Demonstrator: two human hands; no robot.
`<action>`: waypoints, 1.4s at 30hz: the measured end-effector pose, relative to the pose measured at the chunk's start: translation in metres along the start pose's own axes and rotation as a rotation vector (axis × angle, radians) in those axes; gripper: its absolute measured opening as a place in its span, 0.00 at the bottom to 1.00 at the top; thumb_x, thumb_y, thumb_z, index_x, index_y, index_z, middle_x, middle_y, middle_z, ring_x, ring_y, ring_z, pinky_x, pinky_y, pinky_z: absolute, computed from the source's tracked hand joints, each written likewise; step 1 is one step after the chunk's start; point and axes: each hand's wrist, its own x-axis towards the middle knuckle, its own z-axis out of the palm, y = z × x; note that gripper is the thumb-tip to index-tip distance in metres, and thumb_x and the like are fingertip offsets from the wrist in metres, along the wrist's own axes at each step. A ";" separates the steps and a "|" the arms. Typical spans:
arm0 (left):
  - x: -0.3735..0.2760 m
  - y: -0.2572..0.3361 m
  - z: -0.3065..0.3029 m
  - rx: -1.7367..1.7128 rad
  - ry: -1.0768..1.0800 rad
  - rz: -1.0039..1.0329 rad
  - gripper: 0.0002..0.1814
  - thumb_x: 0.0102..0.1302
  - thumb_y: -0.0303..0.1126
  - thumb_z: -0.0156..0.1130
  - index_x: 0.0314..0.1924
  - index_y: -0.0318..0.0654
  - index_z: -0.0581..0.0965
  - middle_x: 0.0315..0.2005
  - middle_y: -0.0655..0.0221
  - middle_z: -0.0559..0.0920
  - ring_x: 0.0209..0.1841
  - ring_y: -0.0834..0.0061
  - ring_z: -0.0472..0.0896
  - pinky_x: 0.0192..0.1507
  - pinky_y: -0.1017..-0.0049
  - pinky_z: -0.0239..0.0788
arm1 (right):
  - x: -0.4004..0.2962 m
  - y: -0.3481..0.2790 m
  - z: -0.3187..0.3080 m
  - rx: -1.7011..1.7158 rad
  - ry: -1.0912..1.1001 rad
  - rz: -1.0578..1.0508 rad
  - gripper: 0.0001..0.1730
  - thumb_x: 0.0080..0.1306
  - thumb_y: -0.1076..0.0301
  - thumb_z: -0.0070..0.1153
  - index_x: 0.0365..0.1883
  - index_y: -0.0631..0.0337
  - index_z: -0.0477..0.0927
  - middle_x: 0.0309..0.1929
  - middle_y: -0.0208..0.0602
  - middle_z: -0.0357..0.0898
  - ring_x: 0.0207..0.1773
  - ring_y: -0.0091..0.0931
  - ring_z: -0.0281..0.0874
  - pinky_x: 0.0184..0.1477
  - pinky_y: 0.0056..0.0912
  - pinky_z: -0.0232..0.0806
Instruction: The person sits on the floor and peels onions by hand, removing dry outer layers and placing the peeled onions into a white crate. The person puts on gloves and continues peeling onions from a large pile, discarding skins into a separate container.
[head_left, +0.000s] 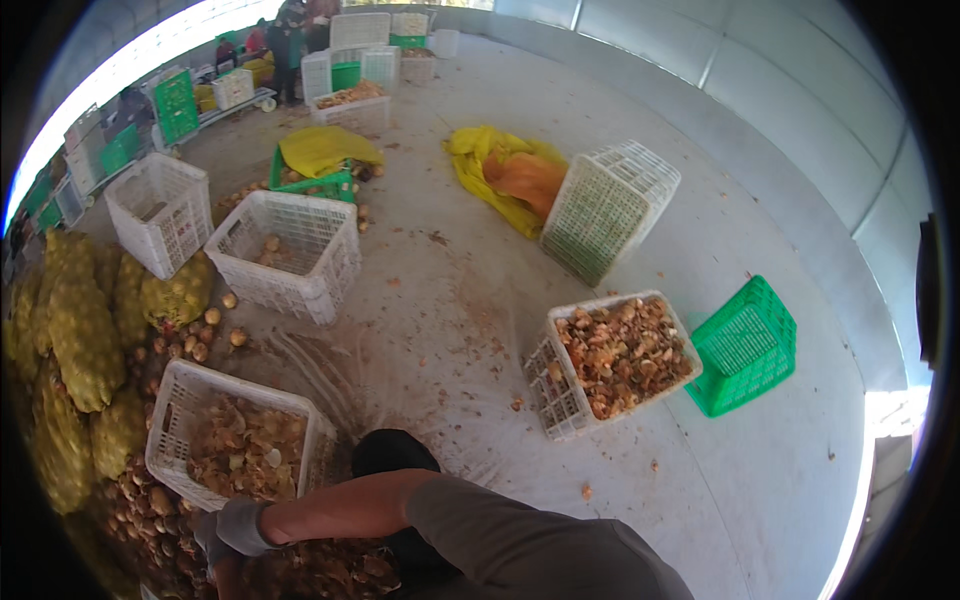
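Observation:
At the bottom left my right hand, in a grey glove, reaches across to a heap of onions and loose skins. My left hand, also gloved, is pressed close against it and partly hidden. What the fingers do, and whether anything lies between them, is not visible. Just beyond the hands stands a white plastic crate partly filled with dry onion skins. More brown skins lie beneath my right forearm.
Filled yellow mesh sacks line the left side. Two white crates stand ahead. Rightward are a skin-filled crate, a tipped green crate, a tilted white crate and yellow netting. People are far back.

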 end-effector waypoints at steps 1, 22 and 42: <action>-0.002 -0.003 -0.002 0.010 -0.006 -0.004 0.18 0.78 0.45 0.54 0.48 0.43 0.86 0.45 0.64 0.89 0.53 0.62 0.84 0.52 0.61 0.74 | -0.013 -0.013 -0.009 -0.043 0.044 0.039 0.15 0.58 0.61 0.66 0.40 0.59 0.90 0.41 0.47 0.90 0.48 0.44 0.89 0.49 0.46 0.78; 0.000 -0.032 0.011 -0.098 0.357 -0.075 0.12 0.66 0.48 0.64 0.37 0.53 0.89 0.38 0.69 0.90 0.49 0.63 0.87 0.58 0.54 0.71 | 0.030 0.012 0.057 -0.037 -0.273 -0.251 0.18 0.63 0.58 0.58 0.33 0.66 0.88 0.33 0.56 0.86 0.40 0.53 0.86 0.45 0.54 0.76; -0.075 -0.032 -0.065 -1.215 0.566 0.278 0.24 0.60 0.36 0.71 0.52 0.26 0.82 0.40 0.59 0.87 0.36 0.70 0.85 0.46 0.68 0.77 | 0.020 -0.036 0.043 0.610 -0.346 -0.289 0.14 0.69 0.65 0.58 0.32 0.70 0.79 0.26 0.53 0.76 0.28 0.39 0.73 0.36 0.45 0.63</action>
